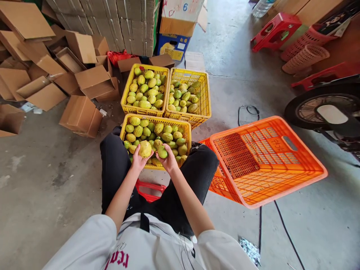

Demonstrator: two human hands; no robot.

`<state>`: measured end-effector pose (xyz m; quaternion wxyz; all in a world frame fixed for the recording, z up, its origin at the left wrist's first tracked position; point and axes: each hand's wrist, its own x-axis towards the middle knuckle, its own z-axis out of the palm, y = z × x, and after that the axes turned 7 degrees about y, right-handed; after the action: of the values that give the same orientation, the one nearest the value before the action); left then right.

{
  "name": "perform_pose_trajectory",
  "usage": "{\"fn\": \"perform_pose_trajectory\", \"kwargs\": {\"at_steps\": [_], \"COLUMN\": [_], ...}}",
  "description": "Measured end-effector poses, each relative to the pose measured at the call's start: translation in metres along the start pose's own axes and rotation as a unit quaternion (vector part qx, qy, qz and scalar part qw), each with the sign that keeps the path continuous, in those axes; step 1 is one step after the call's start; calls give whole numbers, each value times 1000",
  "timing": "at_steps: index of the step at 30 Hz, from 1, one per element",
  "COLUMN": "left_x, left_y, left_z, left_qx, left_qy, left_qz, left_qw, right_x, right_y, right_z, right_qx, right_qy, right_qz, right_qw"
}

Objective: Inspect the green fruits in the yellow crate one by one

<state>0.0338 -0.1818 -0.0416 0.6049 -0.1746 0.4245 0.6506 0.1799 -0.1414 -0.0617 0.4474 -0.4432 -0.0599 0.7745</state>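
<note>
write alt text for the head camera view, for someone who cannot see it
A seated person's left hand holds a yellow fruit and their right hand a smaller green one, above a yellow crate of similar fruit. Two more fruit-filled yellow crates stand beyond; an orange crate is at right, cardboard boxes at left.
</note>
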Motion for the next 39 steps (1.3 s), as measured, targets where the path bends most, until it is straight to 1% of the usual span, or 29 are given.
{"fn": "perform_pose_trajectory", "kwargs": {"at_steps": [4,7,14,16,19,28,32,35,37,39], "left_x": [0,-1,-2,0,3,3,5,7,7,7], "left_y": [1,3,4,2,1,-1,-1,-1,-2,-3], "left_z": [-1,0,0,-1,-1,2,2,0,-2,-4], "left_qx": [42,52,-2,-7,-4,41,58,66,63,58], "left_qy": [7,1,-27,-25,-8,28,36,46,38,17], "left_qz": [2,0,-16,-15,-13,1,-6,-9,1,13], "left_qw": [999,999,1000,1000,1000,999,998,997,997,998], "right_x": [-3,-4,1,2,4,6,7,7,6,4], "right_y": [3,4,-1,-1,-1,6,8,5,2,-1], "right_z": [3,4,0,0,2,-6,-6,-5,-5,-5], "right_qx": [-30,-38,40,52,55,23,10,28,51,72], "right_qy": [-33,-31,-64,-61,-45,-18,-34,-39,-51,-65], "right_qz": [10,13,34,23,1,-10,-10,-2,17,33], "right_qw": [999,999,997,996,998,1000,999,999,997,995]}}
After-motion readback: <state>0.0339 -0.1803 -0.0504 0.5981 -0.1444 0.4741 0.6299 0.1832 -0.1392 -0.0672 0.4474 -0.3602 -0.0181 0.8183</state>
